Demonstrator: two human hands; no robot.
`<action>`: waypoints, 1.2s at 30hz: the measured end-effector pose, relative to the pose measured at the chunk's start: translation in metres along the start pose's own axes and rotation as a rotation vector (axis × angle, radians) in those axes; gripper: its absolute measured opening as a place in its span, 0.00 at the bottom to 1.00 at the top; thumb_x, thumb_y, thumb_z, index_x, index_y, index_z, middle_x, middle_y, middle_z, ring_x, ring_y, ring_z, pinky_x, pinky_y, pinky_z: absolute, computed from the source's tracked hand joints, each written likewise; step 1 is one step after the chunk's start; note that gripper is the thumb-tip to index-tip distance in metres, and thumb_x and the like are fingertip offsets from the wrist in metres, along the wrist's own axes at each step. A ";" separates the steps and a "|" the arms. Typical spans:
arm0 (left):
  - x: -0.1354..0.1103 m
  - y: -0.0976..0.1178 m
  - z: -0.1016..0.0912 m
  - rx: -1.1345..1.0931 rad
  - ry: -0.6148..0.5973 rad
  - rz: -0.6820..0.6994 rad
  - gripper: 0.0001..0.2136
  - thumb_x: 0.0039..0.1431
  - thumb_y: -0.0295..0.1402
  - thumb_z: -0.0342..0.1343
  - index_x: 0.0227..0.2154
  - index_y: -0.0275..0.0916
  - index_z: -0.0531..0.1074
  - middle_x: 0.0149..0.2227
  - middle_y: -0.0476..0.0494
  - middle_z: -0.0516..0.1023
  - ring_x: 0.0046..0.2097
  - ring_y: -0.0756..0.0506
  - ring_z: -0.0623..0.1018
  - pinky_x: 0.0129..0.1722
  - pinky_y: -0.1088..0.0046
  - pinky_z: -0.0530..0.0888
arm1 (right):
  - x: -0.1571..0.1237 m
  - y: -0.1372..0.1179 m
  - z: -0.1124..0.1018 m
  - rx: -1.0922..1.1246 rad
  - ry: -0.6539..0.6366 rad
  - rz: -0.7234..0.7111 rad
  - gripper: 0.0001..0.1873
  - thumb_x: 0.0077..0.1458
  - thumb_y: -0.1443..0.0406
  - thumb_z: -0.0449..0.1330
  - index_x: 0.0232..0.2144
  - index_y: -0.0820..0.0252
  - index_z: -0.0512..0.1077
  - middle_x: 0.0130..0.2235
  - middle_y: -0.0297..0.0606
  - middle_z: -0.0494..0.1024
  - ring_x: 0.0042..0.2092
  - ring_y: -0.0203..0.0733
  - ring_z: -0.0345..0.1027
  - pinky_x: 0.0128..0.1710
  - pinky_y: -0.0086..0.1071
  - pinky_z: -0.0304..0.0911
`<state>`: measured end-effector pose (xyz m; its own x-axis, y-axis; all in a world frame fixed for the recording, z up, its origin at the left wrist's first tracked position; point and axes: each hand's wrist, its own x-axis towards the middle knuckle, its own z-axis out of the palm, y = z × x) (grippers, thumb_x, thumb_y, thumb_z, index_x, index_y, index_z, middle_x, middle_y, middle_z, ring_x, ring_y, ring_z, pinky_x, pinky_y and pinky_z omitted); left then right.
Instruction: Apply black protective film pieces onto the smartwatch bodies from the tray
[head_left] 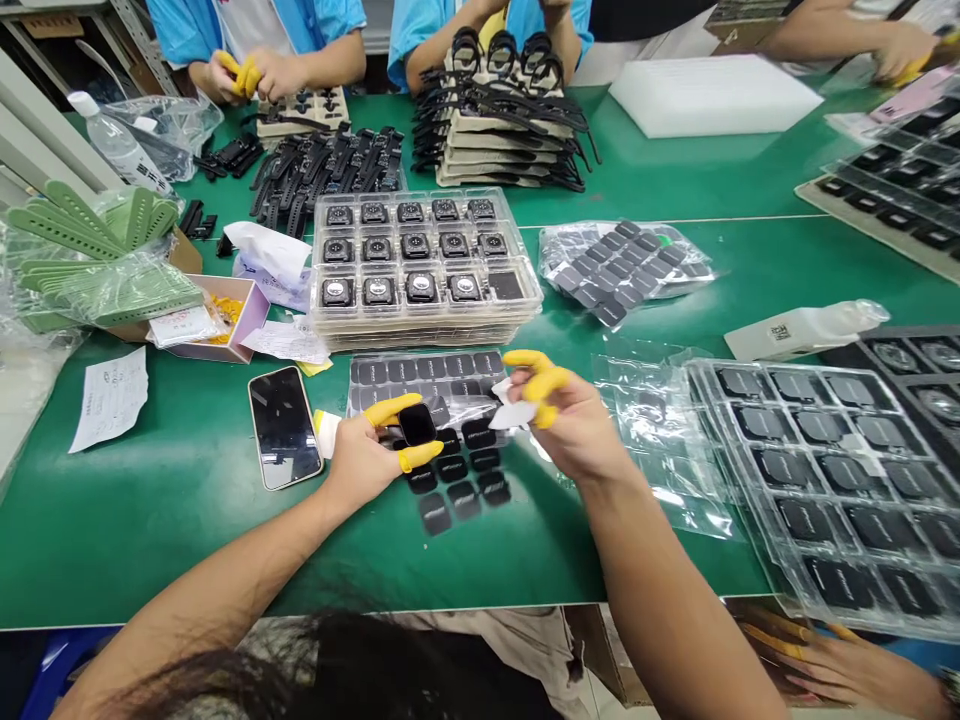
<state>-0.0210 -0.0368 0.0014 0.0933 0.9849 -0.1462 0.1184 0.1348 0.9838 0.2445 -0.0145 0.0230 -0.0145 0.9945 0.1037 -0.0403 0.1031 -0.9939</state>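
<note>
My left hand (375, 445), with yellow finger cots on, grips a black square watch body (416, 425) between thumb and finger, its dark screen facing up. To its right, my right hand (559, 410), also in yellow finger cots, pinches a small whitish piece of film (513, 415); its exact kind is blurred. Beneath both hands lie clear sheets of dark square stickers (450, 497). A tray of watch bodies (416, 245) tops a stack just beyond, with one pocket in its near right corner holding no watch.
A phone (285, 428) lies left of my left hand. Trays of dark square pieces (821, 465) stand at right, beside clear bags (660, 430). Green straps (90, 250) and a box (232, 320) are at left. Co-workers' hands (251, 75) work across the table; another person's hand (832, 660) is lower right.
</note>
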 end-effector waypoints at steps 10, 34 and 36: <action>-0.002 -0.001 0.003 0.236 -0.065 0.128 0.26 0.48 0.33 0.78 0.53 0.42 0.86 0.45 0.43 0.92 0.44 0.39 0.90 0.50 0.62 0.88 | -0.007 -0.021 0.065 -0.008 -0.103 0.488 0.26 0.36 0.50 0.84 0.31 0.56 0.81 0.36 0.40 0.86 0.39 0.45 0.78 0.45 0.41 0.76; -0.003 0.006 0.003 0.345 -0.076 0.099 0.25 0.49 0.34 0.76 0.53 0.44 0.87 0.43 0.45 0.92 0.39 0.40 0.90 0.48 0.61 0.87 | -0.011 -0.003 0.072 0.051 -0.030 0.608 0.24 0.36 0.54 0.83 0.32 0.57 0.81 0.34 0.39 0.84 0.37 0.44 0.77 0.40 0.38 0.77; -0.003 0.006 0.003 0.346 -0.069 0.099 0.25 0.49 0.34 0.76 0.52 0.45 0.87 0.43 0.46 0.92 0.40 0.40 0.90 0.48 0.61 0.88 | -0.011 -0.003 0.072 0.054 -0.034 0.599 0.23 0.37 0.54 0.83 0.33 0.57 0.81 0.34 0.38 0.84 0.36 0.45 0.77 0.39 0.39 0.77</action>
<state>-0.0174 -0.0392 0.0071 0.1864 0.9799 -0.0705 0.4320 -0.0173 0.9017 0.1724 -0.0275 0.0278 -0.0820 0.8778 -0.4719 -0.0661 -0.4773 -0.8763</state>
